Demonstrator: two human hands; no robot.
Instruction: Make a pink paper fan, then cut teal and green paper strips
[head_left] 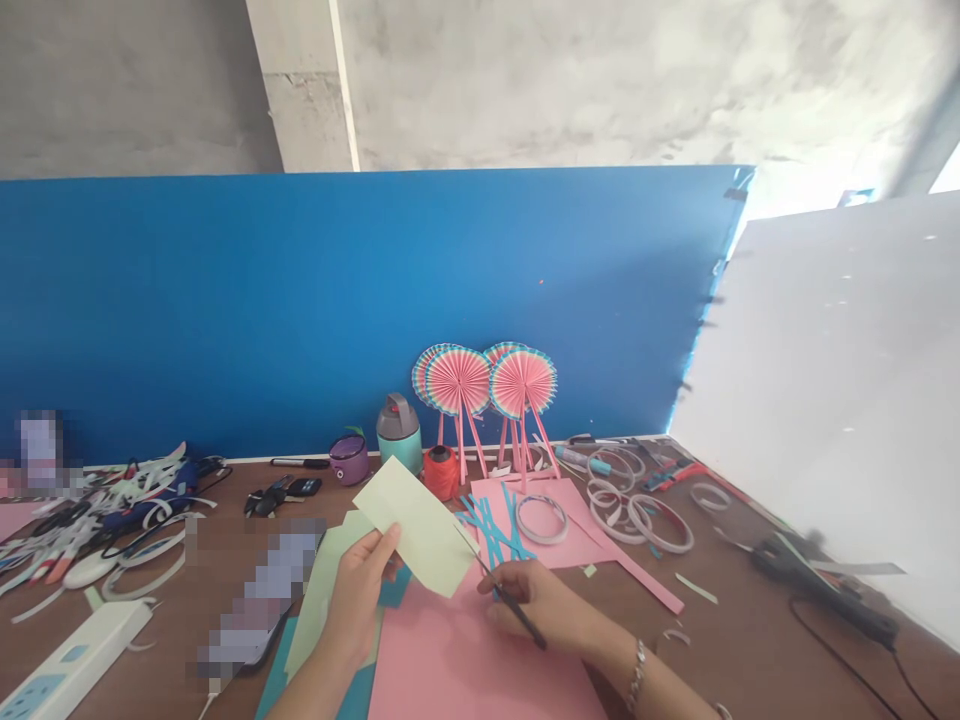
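My left hand (pixel 360 600) holds a pale green paper rectangle (pixel 420 530) up by its lower edge, thumb on top. My right hand (pixel 532 600) grips a slim black-handled tool (pixel 521 615), whose thin tip reaches the green paper's lower right edge. I cannot tell whether it is closed scissors or a pen. Below both hands lies a large pink paper sheet (pixel 480 670), with a pale green sheet (pixel 322 590) partly under my left hand. Thin blue paper strips (pixel 491 530) and a paper ring (pixel 540 520) lie on a pink card (pixel 555 530) just beyond.
Pink paper fans (pixel 457 380) stand against a blue board (pixel 300 300), near a teal flask (pixel 398 435) and red thread spool (pixel 441 473). Paper rings (pixel 637 515) lie to the right, beside a black glue gun (pixel 825 590). White paper strips (pixel 97 510) and a power strip (pixel 75 650) lie left.
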